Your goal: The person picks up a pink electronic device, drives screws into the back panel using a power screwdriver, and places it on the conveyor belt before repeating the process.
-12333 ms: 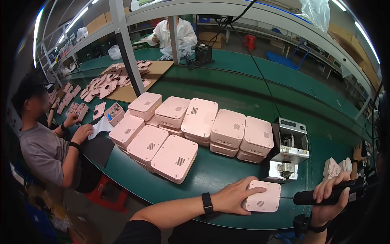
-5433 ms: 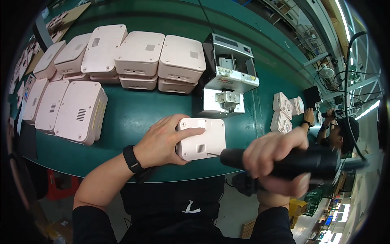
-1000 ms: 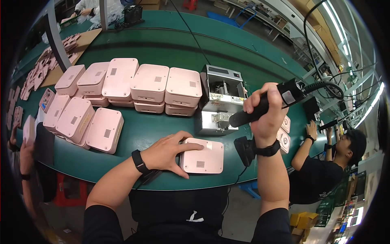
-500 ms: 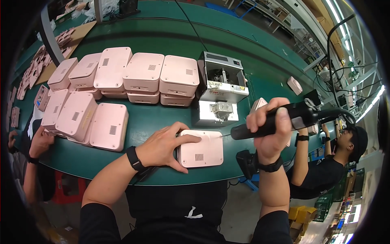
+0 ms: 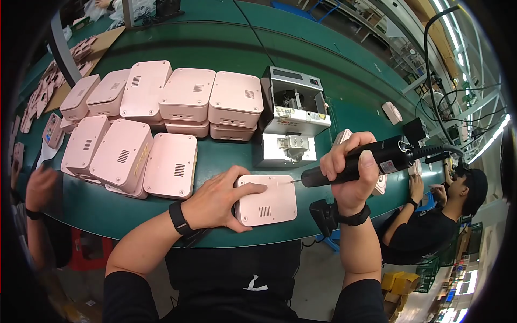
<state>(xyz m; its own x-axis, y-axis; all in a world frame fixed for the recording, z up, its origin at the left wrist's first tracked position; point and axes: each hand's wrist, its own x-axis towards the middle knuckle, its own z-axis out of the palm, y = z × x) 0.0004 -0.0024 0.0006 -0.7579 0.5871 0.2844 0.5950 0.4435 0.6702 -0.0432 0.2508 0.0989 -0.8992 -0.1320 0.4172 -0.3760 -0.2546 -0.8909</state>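
On the green bench in front of me lies a pink plastic box (image 5: 267, 203), its slotted face up with screw holes at the corners. My left hand (image 5: 218, 200) grips its left end, thumb lying across the top and fingers around the edge. A black corded electric screwdriver (image 5: 360, 164) is wrapped in my right hand (image 5: 353, 175), held almost level. Its thin bit points left and reaches the box's upper right corner. Whether the tip sits in the screw hole is too small to tell.
A screw feeder machine (image 5: 293, 116) stands behind the box. Stacked pink boxes (image 5: 186, 96) fill the left side, with more pink boxes (image 5: 171, 164) nearer. A co-worker (image 5: 449, 215) sits at the right; another person's hand (image 5: 40, 185) is at the left edge.
The nearer pink boxes at left have shifted right, and the other person's hand there has drawn back from them. My right hand and screwdriver have moved slightly left; my left hand keeps its grip.
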